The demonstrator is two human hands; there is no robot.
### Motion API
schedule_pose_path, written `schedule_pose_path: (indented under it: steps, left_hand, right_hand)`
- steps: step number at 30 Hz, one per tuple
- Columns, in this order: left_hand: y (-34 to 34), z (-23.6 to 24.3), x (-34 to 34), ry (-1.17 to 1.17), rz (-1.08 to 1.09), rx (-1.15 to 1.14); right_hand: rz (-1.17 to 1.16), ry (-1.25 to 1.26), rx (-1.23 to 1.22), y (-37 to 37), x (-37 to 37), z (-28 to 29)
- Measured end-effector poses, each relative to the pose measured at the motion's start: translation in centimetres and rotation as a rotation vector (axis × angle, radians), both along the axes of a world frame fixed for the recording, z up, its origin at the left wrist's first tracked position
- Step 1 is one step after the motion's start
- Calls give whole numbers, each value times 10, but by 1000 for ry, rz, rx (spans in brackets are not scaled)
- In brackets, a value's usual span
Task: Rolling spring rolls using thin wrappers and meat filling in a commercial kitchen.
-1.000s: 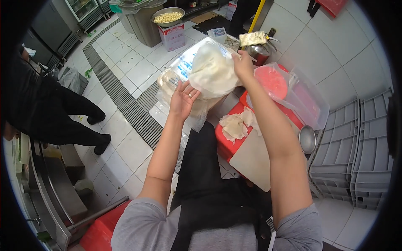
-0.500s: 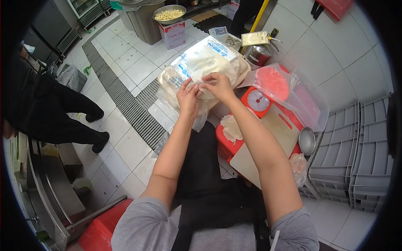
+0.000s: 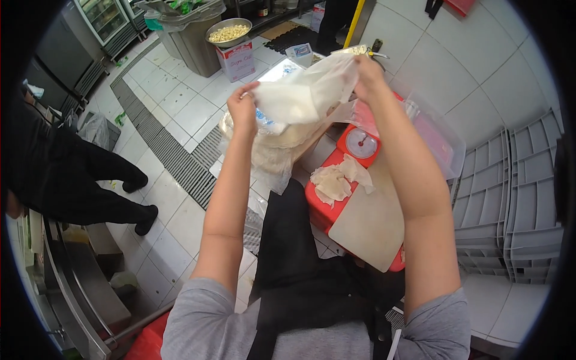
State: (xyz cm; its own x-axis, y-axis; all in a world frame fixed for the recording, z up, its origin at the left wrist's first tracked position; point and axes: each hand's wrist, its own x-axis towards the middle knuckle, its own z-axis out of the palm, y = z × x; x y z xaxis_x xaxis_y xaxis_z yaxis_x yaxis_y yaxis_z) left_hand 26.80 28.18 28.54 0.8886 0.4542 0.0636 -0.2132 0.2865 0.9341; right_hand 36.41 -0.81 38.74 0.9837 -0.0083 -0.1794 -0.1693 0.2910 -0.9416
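A thin, whitish, partly see-through sheet [image 3: 291, 101] is stretched between my two hands, with a denser white area along its lower part. I cannot tell what it is made of. My left hand [image 3: 243, 109] pinches its left edge. Higher up, my right hand [image 3: 366, 75] grips the far right corner; the sheet partly covers those fingertips. Under it sits a tub with crumpled clear plastic [image 3: 276, 150] over the near side and a white and blue plastic package [image 3: 287, 69] at the far side. Crumpled pale thin pieces [image 3: 333, 182] lie right of the tub.
Those pieces rest on a red surface beside a cutting board [image 3: 369, 225] and a red dial scale [image 3: 361, 144]. Grey crates [image 3: 480, 204] stand at right. A bowl of pale chunks [image 3: 229, 33] sits on a cardboard box [image 3: 237, 62]. Another person [image 3: 78, 159] stands at left.
My hands have moved from close together to wide apart, the right one up and rightward. The sheet is lifted and spread between them. More of the pale pieces shows beside my right arm.
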Motion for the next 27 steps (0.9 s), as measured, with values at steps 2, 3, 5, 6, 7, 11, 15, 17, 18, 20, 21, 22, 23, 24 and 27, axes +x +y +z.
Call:
schedule_pose_path:
  steps: [2, 3, 5, 6, 7, 11, 15, 17, 18, 20, 21, 22, 23, 24, 27]
  left_hand:
    - [9, 3, 23, 47, 122, 12]
    - [6, 3, 29, 41, 98, 12]
    - [1, 2, 42, 239, 64, 235]
    - [42, -30, 54, 167, 166, 375]
    - [50, -43, 61, 161, 146, 378]
    - [67, -62, 69, 183, 86, 961]
    - [34, -33, 52, 503, 203, 1264]
    - [-14, 13, 23, 617, 235, 1256]
    - [-35, 31, 6, 753, 317, 1234]
    - [-66, 28, -9, 612, 486, 1306]
    - [-87, 34, -18, 449, 673, 1352]
    - [-108, 38, -29, 40, 368, 1142]
    - [-132, 52, -53, -335, 70, 890]
    - [-188, 80, -108, -171, -336, 624]
    - [-270, 86, -161, -250, -1239, 186]
  right_hand:
    - [53, -76, 152, -36, -1, 23]
    - [30, -84, 151, -59, -6, 32]
    - [-18, -155, 167, -104, -24, 48]
    - [9, -162, 184, -94, -37, 62]
    - [2, -205, 98, -106, -55, 72]
    - [28, -308, -141, -146, -135, 109]
    - [138, -290, -133, -195, -205, 121]
    - [168, -225, 3, -204, -248, 123]
    - [146, -222, 5, -210, -263, 121]
    - [228, -190, 109, -217, -279, 111]
    - [207, -189, 111, -222, -290, 105]
    - [217, -158, 106, -225, -300, 96]
    - [236, -128, 104, -224, -310, 89]
    - [110, -94, 53, -219, -322, 81]
    - [252, 17, 76, -233, -326, 41]
